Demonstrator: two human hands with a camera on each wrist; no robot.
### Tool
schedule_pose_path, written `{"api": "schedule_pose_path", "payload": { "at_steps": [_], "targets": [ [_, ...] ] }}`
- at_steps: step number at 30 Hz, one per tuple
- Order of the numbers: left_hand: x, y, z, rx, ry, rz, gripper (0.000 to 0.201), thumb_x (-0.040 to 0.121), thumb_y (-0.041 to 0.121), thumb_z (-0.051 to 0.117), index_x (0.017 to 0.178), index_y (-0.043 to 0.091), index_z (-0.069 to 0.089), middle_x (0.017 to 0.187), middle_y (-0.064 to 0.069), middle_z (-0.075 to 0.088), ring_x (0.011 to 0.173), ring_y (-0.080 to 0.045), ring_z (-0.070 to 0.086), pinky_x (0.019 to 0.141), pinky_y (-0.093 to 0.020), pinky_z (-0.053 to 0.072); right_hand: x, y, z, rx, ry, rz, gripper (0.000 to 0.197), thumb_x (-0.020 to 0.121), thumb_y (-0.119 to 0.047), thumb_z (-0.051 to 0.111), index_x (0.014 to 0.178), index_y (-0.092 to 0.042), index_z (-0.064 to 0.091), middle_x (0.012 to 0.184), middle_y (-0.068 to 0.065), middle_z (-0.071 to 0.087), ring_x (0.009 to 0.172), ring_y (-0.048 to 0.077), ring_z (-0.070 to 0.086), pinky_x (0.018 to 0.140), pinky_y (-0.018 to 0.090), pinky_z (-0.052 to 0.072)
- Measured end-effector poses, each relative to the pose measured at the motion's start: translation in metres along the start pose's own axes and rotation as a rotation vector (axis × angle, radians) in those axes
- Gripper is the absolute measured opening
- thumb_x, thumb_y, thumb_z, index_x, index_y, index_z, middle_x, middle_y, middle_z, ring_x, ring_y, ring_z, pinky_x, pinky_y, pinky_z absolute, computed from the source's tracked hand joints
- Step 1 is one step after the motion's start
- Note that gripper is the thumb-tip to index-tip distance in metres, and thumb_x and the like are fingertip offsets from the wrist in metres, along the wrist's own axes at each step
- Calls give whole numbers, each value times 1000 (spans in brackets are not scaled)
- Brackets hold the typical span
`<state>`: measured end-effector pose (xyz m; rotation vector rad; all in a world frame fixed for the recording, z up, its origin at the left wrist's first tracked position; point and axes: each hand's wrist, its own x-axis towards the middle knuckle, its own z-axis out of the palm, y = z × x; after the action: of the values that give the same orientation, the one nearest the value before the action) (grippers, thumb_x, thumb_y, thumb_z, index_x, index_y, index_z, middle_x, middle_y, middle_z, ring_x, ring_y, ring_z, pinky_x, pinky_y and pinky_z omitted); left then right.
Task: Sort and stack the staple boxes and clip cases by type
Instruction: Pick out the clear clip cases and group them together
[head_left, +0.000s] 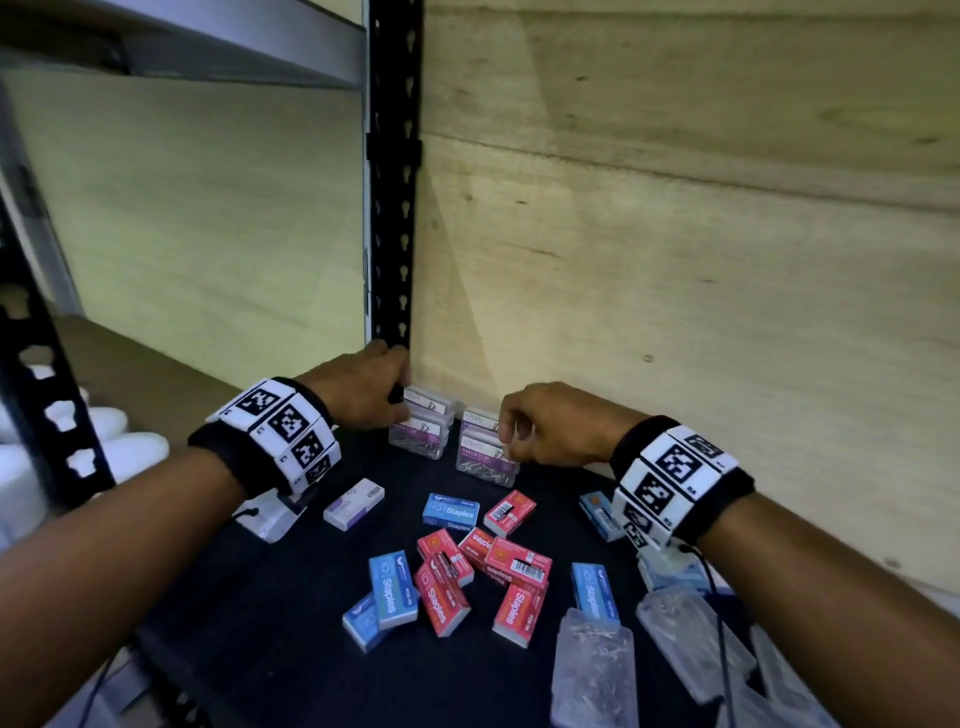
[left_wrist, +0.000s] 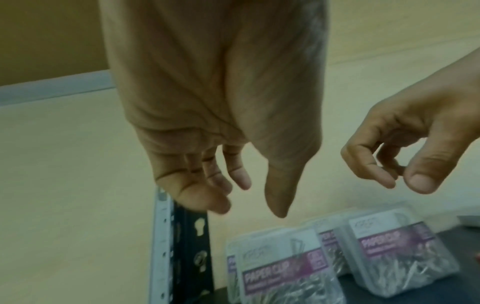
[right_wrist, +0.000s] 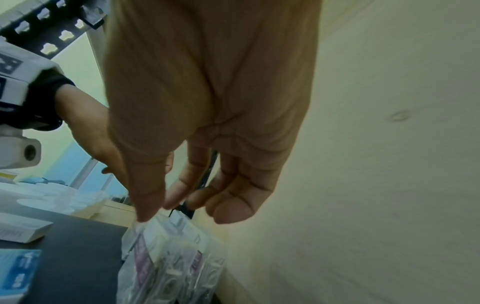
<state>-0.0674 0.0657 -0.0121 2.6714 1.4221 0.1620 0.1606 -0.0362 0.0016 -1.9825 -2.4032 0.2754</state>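
Two short stacks of clear paper clip cases stand in the back corner, the left stack (head_left: 423, 428) (left_wrist: 280, 273) and the right stack (head_left: 485, 457) (left_wrist: 397, 251) (right_wrist: 166, 257). My left hand (head_left: 402, 400) (left_wrist: 249, 205) hovers just above the left stack, fingers relaxed and empty. My right hand (head_left: 506, 441) (right_wrist: 187, 214) (left_wrist: 397, 181) hangs over the right stack with loosely curled fingers; its thumb tip touches a case corner. Red staple boxes (head_left: 511, 512), blue staple boxes (head_left: 451, 510) and a white box (head_left: 353, 504) lie scattered in front.
Loose clear clip cases (head_left: 595, 670) (head_left: 691, 639) lie at the front right on the black mat (head_left: 285, 623). A black slotted shelf post (head_left: 392, 208) rises behind the left hand. A plywood wall (head_left: 675, 260) bounds the right side. White items (head_left: 104, 426) sit far left.
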Motion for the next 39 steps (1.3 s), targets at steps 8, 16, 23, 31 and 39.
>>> {"api": "schedule_pose_path", "payload": {
  "at_steps": [8, 16, 23, 31, 39],
  "targets": [
    [-17, 42, 10, -83, -413, 171, 31, 81, 44, 76, 107, 28, 68, 85, 15, 63, 77, -2, 60, 76, -22, 49, -9, 9, 15, -19, -281, 0, 39, 84, -25, 77, 121, -29, 66, 76, -16, 58, 68, -1, 53, 64, 22, 41],
    [-22, 55, 23, -4, -473, 124, 43, 80, 49, 75, 118, 29, 66, 102, 14, 61, 93, -7, 59, 81, -22, 46, -9, 6, 24, -38, -263, 29, 44, 82, -23, 79, 123, -27, 63, 78, -18, 51, 77, 9, 53, 61, 22, 37],
    [-24, 55, 21, 6, -450, 123, 37, 80, 48, 75, 112, 30, 70, 108, 14, 64, 97, -7, 58, 80, -22, 45, -7, 10, 24, -55, -265, 51, 35, 81, -24, 80, 113, -24, 67, 78, -18, 54, 73, 3, 51, 62, 20, 38],
    [-23, 55, 19, 93, -436, 162, 40, 77, 45, 79, 113, 32, 69, 110, 14, 64, 98, -8, 59, 87, -28, 51, -10, 42, 0, -114, -182, 239, 33, 73, -31, 86, 100, -28, 69, 90, -10, 64, 90, 15, 61, 76, 28, 49],
    [-20, 62, 17, 143, -418, 192, 39, 79, 41, 77, 116, 30, 67, 116, 8, 66, 93, -9, 57, 78, -23, 46, -12, 65, 7, -194, -166, 362, 37, 80, -34, 81, 112, -20, 69, 109, -1, 71, 98, 19, 65, 87, 34, 54]
  ]
}}
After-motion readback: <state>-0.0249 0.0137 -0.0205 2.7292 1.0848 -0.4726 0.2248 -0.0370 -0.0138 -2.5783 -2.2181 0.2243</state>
